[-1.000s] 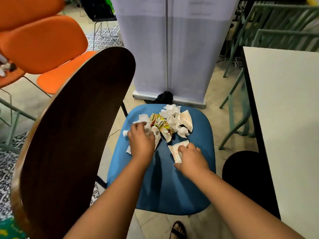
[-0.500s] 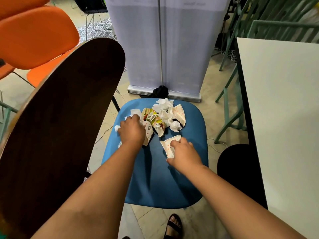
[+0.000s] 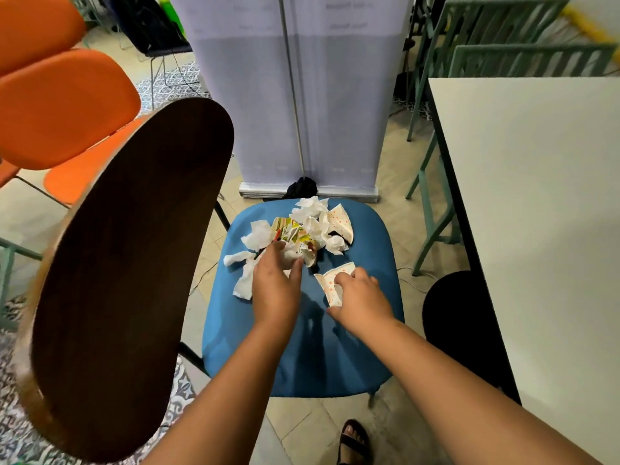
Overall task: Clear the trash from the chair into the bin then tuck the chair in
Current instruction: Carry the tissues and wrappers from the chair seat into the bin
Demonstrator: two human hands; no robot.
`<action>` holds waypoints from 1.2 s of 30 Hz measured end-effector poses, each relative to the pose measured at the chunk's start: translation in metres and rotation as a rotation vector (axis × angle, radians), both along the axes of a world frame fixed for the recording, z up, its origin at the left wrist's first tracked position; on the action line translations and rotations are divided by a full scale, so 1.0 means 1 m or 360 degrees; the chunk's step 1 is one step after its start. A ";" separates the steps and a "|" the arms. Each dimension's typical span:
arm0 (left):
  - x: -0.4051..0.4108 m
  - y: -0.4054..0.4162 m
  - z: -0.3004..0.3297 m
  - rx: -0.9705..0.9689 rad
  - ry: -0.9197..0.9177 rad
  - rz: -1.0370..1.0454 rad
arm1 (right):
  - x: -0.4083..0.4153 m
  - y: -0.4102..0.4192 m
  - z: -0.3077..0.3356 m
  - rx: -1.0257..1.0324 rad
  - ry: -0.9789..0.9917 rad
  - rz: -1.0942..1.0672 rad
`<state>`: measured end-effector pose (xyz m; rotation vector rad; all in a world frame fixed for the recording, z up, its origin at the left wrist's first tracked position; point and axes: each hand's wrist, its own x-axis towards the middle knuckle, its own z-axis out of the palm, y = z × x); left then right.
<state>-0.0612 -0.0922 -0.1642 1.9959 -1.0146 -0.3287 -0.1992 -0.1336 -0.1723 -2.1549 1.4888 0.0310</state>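
The chair has a blue seat and a dark wooden backrest at the left. A heap of trash lies on the far part of the seat: crumpled white tissues, a colourful wrapper and torn dotted paper. My left hand presses on the near left side of the heap, fingers curled around a crumpled tissue and paper scrap. My right hand grips a separate dotted paper piece lying nearer on the seat. A black bin stands on the floor right of the chair, under the table edge.
A white table fills the right side. Orange chairs stand at the far left. A grey roll-up banner stands just beyond the chair. Green metal chairs are at the back right. My sandalled foot is below the seat.
My left hand has slid rightward into the heap, uncovering white tissues at its left. My right hand stays on the dotted paper piece.
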 end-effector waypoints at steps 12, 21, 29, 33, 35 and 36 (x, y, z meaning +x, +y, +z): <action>-0.036 0.065 -0.024 0.0097 0.0400 -0.0275 | -0.032 0.093 0.002 -0.0096 -0.0075 -0.0666; -0.066 0.141 -0.041 0.0293 0.0582 -0.0952 | -0.064 0.226 -0.027 -0.0076 -0.0268 -0.1234; -0.146 0.213 -0.057 0.0803 0.0673 -0.1512 | -0.144 0.359 -0.040 0.0104 -0.0200 -0.1619; -0.186 0.246 -0.067 0.0964 0.0515 -0.1749 | -0.172 0.411 -0.052 0.0109 -0.0050 -0.1729; -0.216 0.268 -0.073 0.1030 0.0407 -0.1861 | -0.191 0.443 -0.063 0.0147 0.0169 -0.1758; -0.220 0.273 -0.074 0.1039 0.0385 -0.1878 | -0.194 0.451 -0.069 0.0124 0.0262 -0.1726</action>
